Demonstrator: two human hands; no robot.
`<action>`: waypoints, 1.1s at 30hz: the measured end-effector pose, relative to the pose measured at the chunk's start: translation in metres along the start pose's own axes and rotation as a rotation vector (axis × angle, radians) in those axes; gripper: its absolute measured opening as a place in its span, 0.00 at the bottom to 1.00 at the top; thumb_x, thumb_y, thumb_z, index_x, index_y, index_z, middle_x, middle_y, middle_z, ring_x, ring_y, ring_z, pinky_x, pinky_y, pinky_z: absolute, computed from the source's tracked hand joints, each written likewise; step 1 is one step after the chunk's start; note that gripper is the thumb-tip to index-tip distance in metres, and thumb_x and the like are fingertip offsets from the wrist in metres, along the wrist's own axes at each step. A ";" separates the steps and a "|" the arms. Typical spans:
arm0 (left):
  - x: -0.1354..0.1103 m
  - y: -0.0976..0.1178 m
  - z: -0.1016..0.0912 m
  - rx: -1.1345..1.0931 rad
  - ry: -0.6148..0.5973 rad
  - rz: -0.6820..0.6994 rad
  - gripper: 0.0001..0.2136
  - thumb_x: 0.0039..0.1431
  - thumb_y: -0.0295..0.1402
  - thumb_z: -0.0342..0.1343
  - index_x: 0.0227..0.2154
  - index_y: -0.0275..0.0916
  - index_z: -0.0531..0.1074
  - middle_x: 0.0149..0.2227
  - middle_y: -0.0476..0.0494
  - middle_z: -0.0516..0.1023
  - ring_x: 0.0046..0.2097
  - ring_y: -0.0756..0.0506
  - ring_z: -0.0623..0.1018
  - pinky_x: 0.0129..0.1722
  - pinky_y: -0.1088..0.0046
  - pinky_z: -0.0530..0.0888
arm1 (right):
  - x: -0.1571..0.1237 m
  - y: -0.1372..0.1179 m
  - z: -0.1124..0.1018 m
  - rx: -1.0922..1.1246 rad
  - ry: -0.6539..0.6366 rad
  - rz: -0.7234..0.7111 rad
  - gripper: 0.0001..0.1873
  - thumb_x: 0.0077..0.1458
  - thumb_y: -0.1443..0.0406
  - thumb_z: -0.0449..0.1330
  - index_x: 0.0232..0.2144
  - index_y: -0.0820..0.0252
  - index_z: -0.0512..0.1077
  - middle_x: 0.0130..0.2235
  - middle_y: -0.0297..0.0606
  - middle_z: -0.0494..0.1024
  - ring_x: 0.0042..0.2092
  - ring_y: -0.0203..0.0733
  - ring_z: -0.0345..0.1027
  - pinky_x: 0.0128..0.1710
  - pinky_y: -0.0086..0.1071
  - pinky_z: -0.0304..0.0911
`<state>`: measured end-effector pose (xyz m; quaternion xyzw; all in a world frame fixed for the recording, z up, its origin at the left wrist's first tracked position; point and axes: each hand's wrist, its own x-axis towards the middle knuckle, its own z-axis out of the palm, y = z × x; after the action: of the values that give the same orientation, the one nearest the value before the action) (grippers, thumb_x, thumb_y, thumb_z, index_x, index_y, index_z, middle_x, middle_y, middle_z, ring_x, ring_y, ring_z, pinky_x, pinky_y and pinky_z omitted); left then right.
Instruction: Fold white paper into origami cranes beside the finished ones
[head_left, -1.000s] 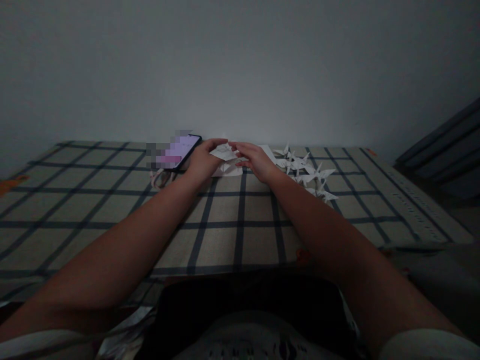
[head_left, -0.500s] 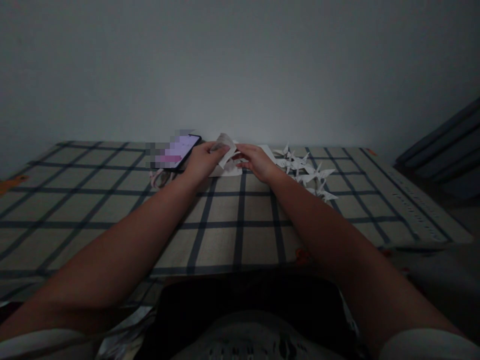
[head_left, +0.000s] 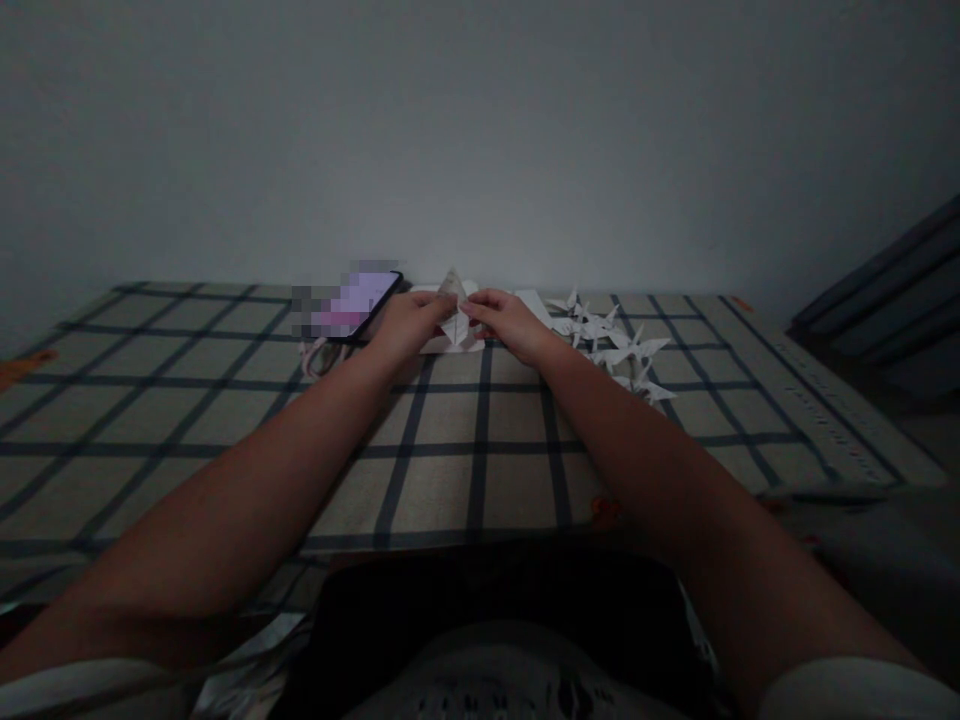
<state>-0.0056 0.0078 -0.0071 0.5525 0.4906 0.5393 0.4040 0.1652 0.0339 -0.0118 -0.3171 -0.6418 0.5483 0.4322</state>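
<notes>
A piece of folded paper (head_left: 454, 318), now a narrow diamond with a pointed top, stands between my two hands. My left hand (head_left: 411, 322) pinches its left side. At its right edge, my right hand (head_left: 510, 322) grips it between thumb and fingertips. Under the hands lies a flat white sheet (head_left: 472, 346), partly hidden. To the right of my right hand sits a cluster of several white folded paper cranes (head_left: 600, 330), with another white paper (head_left: 531, 304) just beside them.
A phone (head_left: 360, 303) with a lit screen, partly blurred out, leans left of my left hand. A pinkish cord-like thing (head_left: 316, 356) lies below it. The checked tablecloth (head_left: 442, 480) covers the table, which meets a plain wall (head_left: 480, 140) at the back.
The paper has gone from a loose, opened flap to a flatter, narrow diamond. My right fingers have moved left onto its edge; the left hand has shifted only slightly.
</notes>
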 end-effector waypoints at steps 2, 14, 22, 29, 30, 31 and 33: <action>0.001 0.000 0.002 -0.122 -0.024 -0.018 0.13 0.48 0.40 0.64 0.30 0.34 0.78 0.33 0.41 0.81 0.34 0.45 0.79 0.42 0.65 0.77 | 0.001 0.001 -0.001 -0.022 0.005 -0.011 0.13 0.53 0.56 0.67 0.35 0.59 0.76 0.38 0.35 0.77 0.37 0.33 0.68 0.32 0.25 0.67; -0.004 0.004 0.004 -0.093 -0.012 -0.023 0.11 0.48 0.39 0.62 0.26 0.34 0.76 0.30 0.42 0.78 0.33 0.46 0.77 0.40 0.65 0.78 | 0.005 0.006 -0.001 -0.088 0.063 -0.040 0.09 0.54 0.59 0.65 0.31 0.58 0.76 0.34 0.34 0.77 0.35 0.34 0.67 0.31 0.26 0.67; -0.004 0.006 0.002 0.081 0.032 0.128 0.18 0.47 0.42 0.65 0.38 0.36 0.79 0.38 0.41 0.82 0.40 0.43 0.79 0.42 0.66 0.76 | 0.006 0.007 -0.001 -0.095 0.083 -0.036 0.07 0.54 0.60 0.65 0.30 0.58 0.75 0.33 0.33 0.76 0.35 0.34 0.67 0.33 0.27 0.66; -0.006 0.010 -0.003 0.163 0.062 0.177 0.18 0.50 0.47 0.65 0.33 0.36 0.80 0.33 0.43 0.81 0.37 0.44 0.78 0.37 0.70 0.73 | 0.005 0.006 0.000 -0.154 0.029 -0.054 0.10 0.53 0.58 0.66 0.30 0.59 0.75 0.31 0.31 0.75 0.30 0.32 0.63 0.32 0.28 0.62; -0.006 0.010 -0.004 0.169 0.064 0.174 0.17 0.50 0.47 0.65 0.32 0.36 0.80 0.32 0.44 0.81 0.36 0.44 0.77 0.37 0.70 0.72 | 0.005 0.005 0.000 -0.155 0.027 -0.061 0.10 0.54 0.58 0.65 0.31 0.58 0.75 0.32 0.31 0.75 0.30 0.32 0.63 0.32 0.28 0.62; -0.005 0.010 -0.004 0.174 0.066 0.170 0.16 0.49 0.46 0.65 0.31 0.36 0.80 0.30 0.44 0.80 0.35 0.45 0.77 0.36 0.71 0.72 | 0.004 0.005 0.000 -0.159 0.029 -0.071 0.10 0.54 0.58 0.65 0.31 0.58 0.75 0.33 0.32 0.76 0.31 0.32 0.64 0.32 0.28 0.62; -0.005 0.010 -0.005 0.172 0.067 0.157 0.15 0.48 0.45 0.66 0.29 0.36 0.79 0.29 0.46 0.79 0.33 0.46 0.76 0.35 0.71 0.71 | 0.003 0.003 0.000 -0.191 0.036 -0.098 0.11 0.55 0.56 0.64 0.32 0.58 0.75 0.33 0.32 0.76 0.31 0.33 0.64 0.33 0.29 0.63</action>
<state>-0.0092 0.0006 0.0023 0.6035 0.5035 0.5433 0.2952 0.1639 0.0374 -0.0143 -0.3347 -0.6981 0.4571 0.4379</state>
